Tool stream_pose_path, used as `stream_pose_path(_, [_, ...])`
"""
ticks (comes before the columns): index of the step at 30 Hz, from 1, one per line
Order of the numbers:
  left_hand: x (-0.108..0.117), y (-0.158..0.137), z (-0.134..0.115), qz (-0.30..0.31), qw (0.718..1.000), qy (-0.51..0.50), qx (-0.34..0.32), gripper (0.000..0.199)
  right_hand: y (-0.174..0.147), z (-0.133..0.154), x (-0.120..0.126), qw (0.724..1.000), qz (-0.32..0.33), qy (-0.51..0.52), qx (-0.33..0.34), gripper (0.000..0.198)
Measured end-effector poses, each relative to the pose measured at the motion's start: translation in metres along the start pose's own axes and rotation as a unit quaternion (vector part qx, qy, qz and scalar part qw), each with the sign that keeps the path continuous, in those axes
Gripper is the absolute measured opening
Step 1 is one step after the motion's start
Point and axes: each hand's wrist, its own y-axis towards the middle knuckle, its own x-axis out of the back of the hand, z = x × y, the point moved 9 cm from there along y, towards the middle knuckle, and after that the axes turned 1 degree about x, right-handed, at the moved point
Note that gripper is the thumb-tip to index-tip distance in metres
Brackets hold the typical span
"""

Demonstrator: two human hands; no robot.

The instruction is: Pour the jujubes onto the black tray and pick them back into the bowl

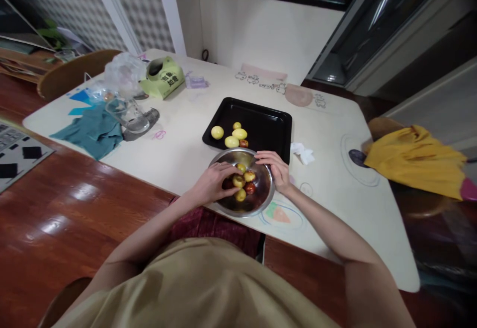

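A shiny metal bowl (264, 200) stands at the table's near edge, slightly overlapping the front of a black baking tray (268, 124). Several small round yellow and reddish-brown fruits (250, 176) lie inside the bowl; their exact kind is unclear. My left hand (216, 181) reaches into the bowl, thumb and fingers closed around a yellow-brown fruit (239, 181). On the bowl's right side, my right hand (278, 169) grips the rim, its fingers lying over the edge. Larger pale yellow fruits (239, 133) and a few smaller ones rest on the left part of the tray.
Crumpled white tissue (303, 153) lies right of the tray. To the left are a clear glass jug (134, 119), a teal cloth (93, 129), plastic bags (124, 72) and a green carton (164, 77). Yellow clothing (413, 161) hangs over a chair at right.
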Motion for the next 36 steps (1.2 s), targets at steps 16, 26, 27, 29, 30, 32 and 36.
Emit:
stream_pose_path(16, [-0.001,0.003,-0.011,0.011,0.999,-0.027,-0.039,0.015,-0.001,-0.004,-0.001,0.999,0.008,-0.024,-0.033,0.065])
stream_pose_path(26, [0.066,0.044,0.053,-0.128,0.991,0.013,0.022,0.024,0.0,-0.006,-0.002,0.999,0.008,-0.016,-0.037,0.068])
stream_pose_path(27, [0.07,0.057,0.069,-0.12,0.991,0.048,0.036,0.025,0.0,-0.006,-0.003,0.999,0.011,-0.019,-0.039,0.069])
stream_pose_path(29, [0.069,0.085,0.103,-0.07,0.99,0.11,0.057,0.031,0.0,-0.006,-0.004,0.999,0.015,-0.022,-0.038,0.071])
stream_pose_path(30, [0.066,0.099,0.118,-0.041,0.988,0.132,0.062,0.033,0.0,-0.005,-0.004,0.999,0.016,-0.024,-0.037,0.071])
stream_pose_path(32, [0.058,0.121,0.143,-0.005,0.985,0.155,0.07,0.037,0.0,-0.005,-0.004,0.999,0.014,-0.028,-0.034,0.071])
stream_pose_path(36, [0.037,0.149,0.16,0.038,0.984,0.163,0.066,0.05,0.0,-0.005,-0.004,0.999,0.016,-0.03,-0.024,0.07])
